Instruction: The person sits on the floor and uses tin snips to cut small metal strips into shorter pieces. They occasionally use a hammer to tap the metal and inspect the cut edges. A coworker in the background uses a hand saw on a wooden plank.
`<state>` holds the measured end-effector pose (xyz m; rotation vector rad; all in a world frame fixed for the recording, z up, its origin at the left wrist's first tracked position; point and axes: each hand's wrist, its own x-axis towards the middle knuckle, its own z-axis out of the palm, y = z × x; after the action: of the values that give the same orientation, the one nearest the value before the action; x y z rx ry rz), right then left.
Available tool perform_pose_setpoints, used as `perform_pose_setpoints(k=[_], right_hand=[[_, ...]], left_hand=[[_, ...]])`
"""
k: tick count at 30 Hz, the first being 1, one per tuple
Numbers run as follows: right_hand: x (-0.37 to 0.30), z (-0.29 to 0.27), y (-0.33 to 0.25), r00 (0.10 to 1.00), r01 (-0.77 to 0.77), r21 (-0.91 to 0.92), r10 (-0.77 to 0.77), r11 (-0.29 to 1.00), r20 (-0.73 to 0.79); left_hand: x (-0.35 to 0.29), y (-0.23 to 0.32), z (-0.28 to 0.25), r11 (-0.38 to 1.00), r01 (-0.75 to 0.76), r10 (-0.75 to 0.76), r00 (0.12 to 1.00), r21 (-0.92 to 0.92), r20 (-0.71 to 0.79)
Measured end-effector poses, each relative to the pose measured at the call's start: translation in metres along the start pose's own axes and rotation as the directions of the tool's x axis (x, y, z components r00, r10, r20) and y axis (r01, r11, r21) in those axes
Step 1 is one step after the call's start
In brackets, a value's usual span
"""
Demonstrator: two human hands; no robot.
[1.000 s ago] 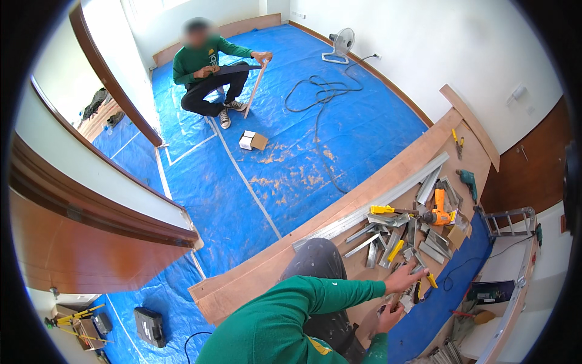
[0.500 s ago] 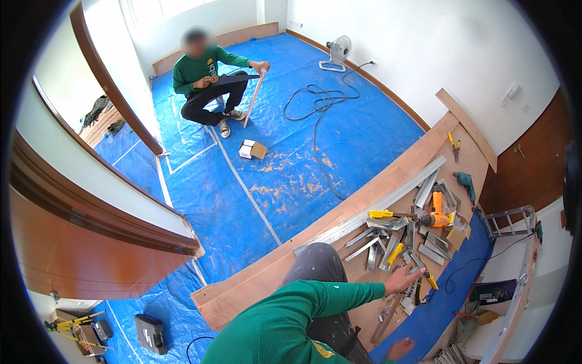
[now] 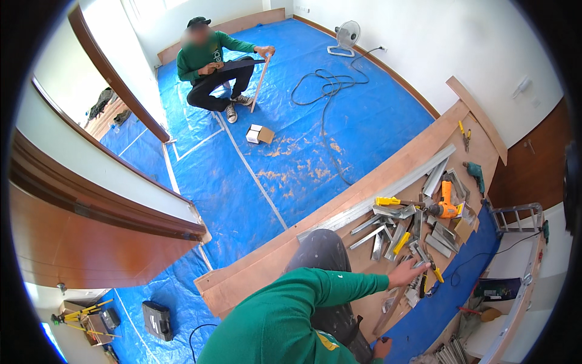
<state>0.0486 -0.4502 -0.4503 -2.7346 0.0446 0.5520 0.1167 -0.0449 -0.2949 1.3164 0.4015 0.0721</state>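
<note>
My left hand [image 3: 405,274] reaches over the plywood board with its fingers stretched out, just beside a yellow-handled tool [image 3: 436,273] and a heap of cut metal channel pieces [image 3: 397,233]. Whether the fingertips touch the metal is too small to tell. Close to my body, near the board's lower edge, my right hand [image 3: 382,348] is curled; a small dark thing shows at its fingers, its kind unclear. An orange drill [image 3: 445,203] lies beyond the heap, next to another yellow-handled tool [image 3: 388,201].
The plywood board [image 3: 254,279] carries a long metal channel [image 3: 376,197], a green drill [image 3: 476,177] and pliers [image 3: 465,136]. Across the blue sheet [image 3: 242,176], a co-worker [image 3: 212,64] sits holding a saw and a wood strip. A cable [image 3: 330,88], fan [image 3: 348,36] and ladder [image 3: 515,218] stand around.
My right hand has drawn back toward my body and its fingers have curled. My left hand stays beside the metal pieces. The whole view has shifted slightly.
</note>
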Motion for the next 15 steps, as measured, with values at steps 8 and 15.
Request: perform_pose_setpoints(k=[8, 15], right_hand=[[0.007, 0.012, 0.020, 0.999, -0.009, 0.067, 0.006, 0.998, 0.036], [0.003, 0.009, 0.003, 0.998, -0.006, 0.059, 0.003, 0.998, 0.059]], left_hand=[[-0.003, 0.005, 0.003, 0.998, 0.036, -0.036, 0.999, -0.051, -0.002], [-0.001, 0.001, 0.001, 0.999, 0.013, -0.013, 1.000, -0.043, -0.017]])
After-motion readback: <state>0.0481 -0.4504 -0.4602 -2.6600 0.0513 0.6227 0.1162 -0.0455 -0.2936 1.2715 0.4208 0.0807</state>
